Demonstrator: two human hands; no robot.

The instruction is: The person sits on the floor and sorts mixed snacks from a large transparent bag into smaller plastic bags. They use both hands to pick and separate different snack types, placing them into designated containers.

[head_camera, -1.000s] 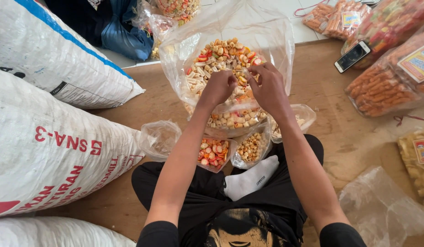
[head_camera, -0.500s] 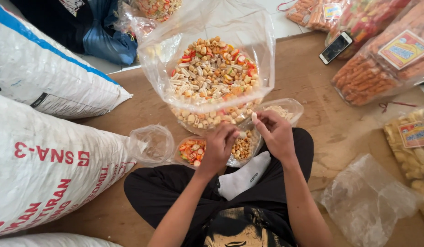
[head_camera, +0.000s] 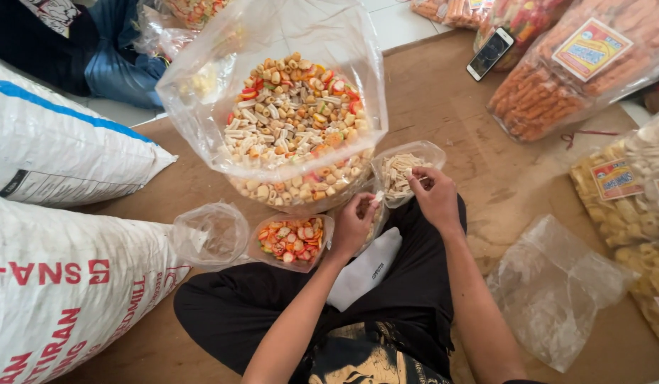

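A small snack bag (head_camera: 404,173) is gripped at its rim by the right hand (head_camera: 435,199); the left hand (head_camera: 352,229) is curled on another bag (head_camera: 368,213), below the big bag (head_camera: 294,114).

I see a snack-packing workroom: big woven sacks (head_camera: 52,149), labelled cracker bags (head_camera: 578,71), all on the floor (head_camera: 472,128).

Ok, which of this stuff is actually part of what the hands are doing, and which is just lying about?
In use:
left hand
right hand
small bag of pale sticks
big bag of mixed snacks
small bag of red-orange pieces

Lying about:
phone
white sacks
empty clear bag
labelled snack packs
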